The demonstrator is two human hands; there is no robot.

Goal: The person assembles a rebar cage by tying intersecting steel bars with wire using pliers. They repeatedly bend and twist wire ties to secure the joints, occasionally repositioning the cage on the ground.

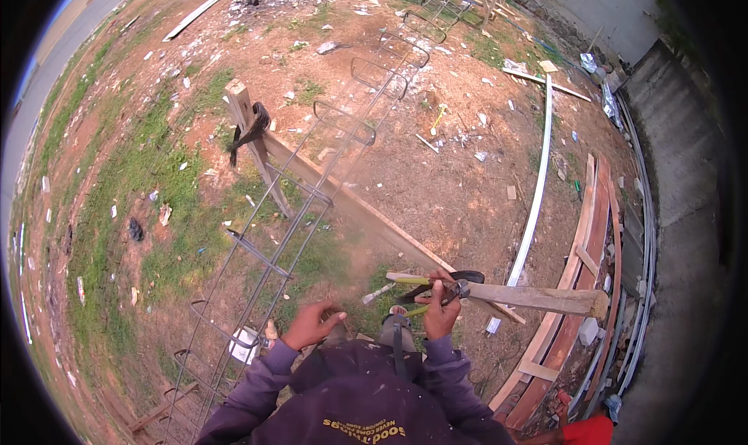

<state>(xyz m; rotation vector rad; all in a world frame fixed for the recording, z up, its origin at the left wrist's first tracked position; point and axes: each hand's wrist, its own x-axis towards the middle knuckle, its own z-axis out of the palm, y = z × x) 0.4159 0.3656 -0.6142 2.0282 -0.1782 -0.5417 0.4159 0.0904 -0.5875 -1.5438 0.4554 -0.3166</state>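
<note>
Leaning at the left, one wooden post (243, 110) bears one black binding (253, 131) near its top, and one crosspiece (382, 225) slants from it down to the right. One rebar cage (259, 254) runs lengthwise across that crosspiece. Just right of the cage's near part, the left hand (310, 325) has its grip spread part way, fingers loosely curled and thumb apart. Further right, the right hand (441, 305) has its grip closed around one pair of pliers (415, 280), whose two yellow-green handles stand apart, pointing left. The pliers' head lies beside a second black binding (469, 276), at the inner end of a second wooden post (541, 298); contact there is unclear. Beyond are one long white strip (537, 196) and several reddish boards (577, 289), too overlapped to count.
</note>
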